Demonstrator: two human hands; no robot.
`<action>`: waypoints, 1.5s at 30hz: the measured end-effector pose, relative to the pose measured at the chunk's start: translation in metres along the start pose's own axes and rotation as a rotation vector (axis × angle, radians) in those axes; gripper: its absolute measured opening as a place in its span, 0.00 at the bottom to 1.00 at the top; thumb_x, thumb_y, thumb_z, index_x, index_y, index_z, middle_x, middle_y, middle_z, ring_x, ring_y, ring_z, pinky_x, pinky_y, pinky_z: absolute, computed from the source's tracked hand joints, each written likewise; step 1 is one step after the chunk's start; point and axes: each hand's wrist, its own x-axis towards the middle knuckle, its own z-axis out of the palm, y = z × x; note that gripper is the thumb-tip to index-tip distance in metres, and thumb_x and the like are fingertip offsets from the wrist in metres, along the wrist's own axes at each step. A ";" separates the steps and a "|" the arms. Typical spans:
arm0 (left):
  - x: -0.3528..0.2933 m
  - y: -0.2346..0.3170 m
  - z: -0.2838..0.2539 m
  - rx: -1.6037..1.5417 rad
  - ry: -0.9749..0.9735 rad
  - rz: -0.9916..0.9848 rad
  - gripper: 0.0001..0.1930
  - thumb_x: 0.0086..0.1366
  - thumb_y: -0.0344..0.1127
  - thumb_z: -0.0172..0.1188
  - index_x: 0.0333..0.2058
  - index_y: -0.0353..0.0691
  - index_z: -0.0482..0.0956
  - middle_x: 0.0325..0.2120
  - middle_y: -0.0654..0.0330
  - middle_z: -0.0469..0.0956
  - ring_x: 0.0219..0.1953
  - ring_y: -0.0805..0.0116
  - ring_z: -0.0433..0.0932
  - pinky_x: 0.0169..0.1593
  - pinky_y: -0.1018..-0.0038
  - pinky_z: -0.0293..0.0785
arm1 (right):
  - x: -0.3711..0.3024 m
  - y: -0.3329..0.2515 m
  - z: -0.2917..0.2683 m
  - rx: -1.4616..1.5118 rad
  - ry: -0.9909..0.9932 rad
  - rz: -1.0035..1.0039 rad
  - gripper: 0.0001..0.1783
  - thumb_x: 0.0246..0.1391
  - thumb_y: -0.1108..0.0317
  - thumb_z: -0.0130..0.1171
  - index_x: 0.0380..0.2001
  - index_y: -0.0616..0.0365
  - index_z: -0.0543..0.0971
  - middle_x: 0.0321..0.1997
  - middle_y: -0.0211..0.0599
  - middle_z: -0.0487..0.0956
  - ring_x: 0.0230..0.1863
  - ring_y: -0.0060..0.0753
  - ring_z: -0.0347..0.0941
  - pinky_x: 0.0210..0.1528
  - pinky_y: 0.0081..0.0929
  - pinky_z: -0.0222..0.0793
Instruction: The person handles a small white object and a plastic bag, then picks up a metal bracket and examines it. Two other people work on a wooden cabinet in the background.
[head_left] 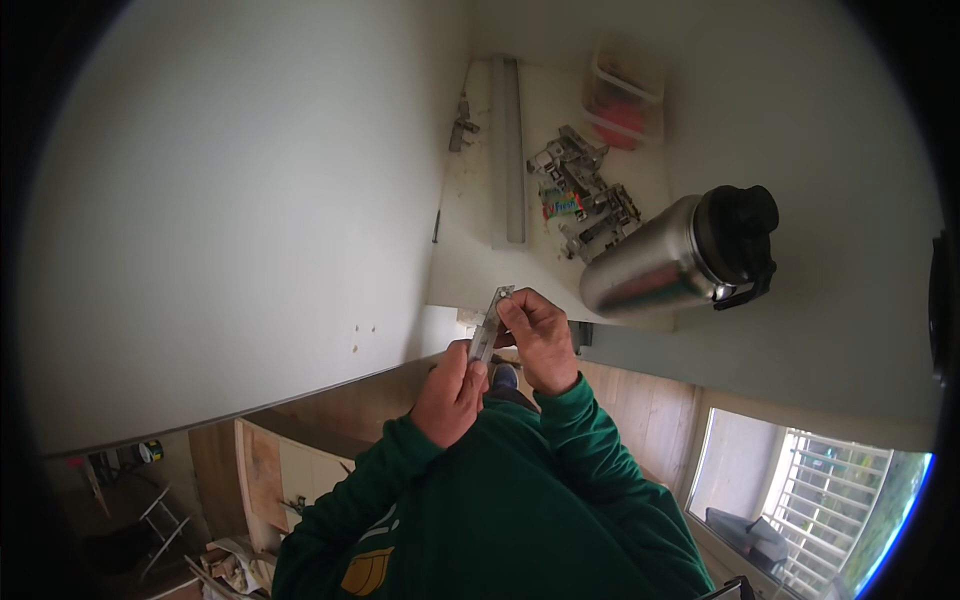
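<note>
Below the shelf's front edge, my left hand (451, 396) is closed round the lower end of a narrow, flat grey metal piece (487, 334); its exact kind cannot be made out. The piece slants upward, its far end leaning slightly right. At its upper end my right hand (541, 338) pinches it between thumb and fingers. Part of the piece is hidden by my fingers. Beyond my hands, a pile of metal cabinet hinges (570, 163) lies on the white shelf (462, 275), with a small colourful packet (561, 203) among them.
A steel bottle with a black lid (680, 250) stands right of the hinges. A long grey metal channel (508, 150) lies to their left. Behind is a clear plastic box (625, 95) with red contents. A tall white panel (250, 220) borders the left side; a window (830, 500) is at lower right.
</note>
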 end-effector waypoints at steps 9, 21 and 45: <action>0.000 0.001 -0.002 -0.055 0.017 -0.020 0.11 0.71 0.38 0.42 0.35 0.35 0.61 0.21 0.61 0.67 0.18 0.76 0.67 0.23 0.77 0.67 | -0.006 -0.006 0.004 0.120 -0.006 0.030 0.06 0.58 0.72 0.53 0.34 0.65 0.75 0.31 0.33 0.76 0.33 0.21 0.73 0.37 0.22 0.75; 0.000 -0.001 -0.002 -0.076 0.031 -0.004 0.11 0.70 0.38 0.42 0.39 0.34 0.63 0.21 0.62 0.68 0.19 0.77 0.67 0.23 0.78 0.66 | -0.002 -0.005 -0.009 -0.008 -0.126 0.000 0.06 0.58 0.77 0.51 0.38 0.66 0.75 0.37 0.35 0.76 0.37 0.24 0.75 0.40 0.22 0.77; 0.003 0.005 -0.006 -0.184 -0.019 -0.035 0.11 0.71 0.35 0.38 0.46 0.36 0.64 0.26 0.64 0.68 0.22 0.80 0.66 0.26 0.82 0.67 | -0.003 -0.002 -0.016 -0.051 -0.293 -0.074 0.14 0.54 0.80 0.55 0.45 0.64 0.73 0.39 0.31 0.75 0.41 0.20 0.71 0.45 0.19 0.70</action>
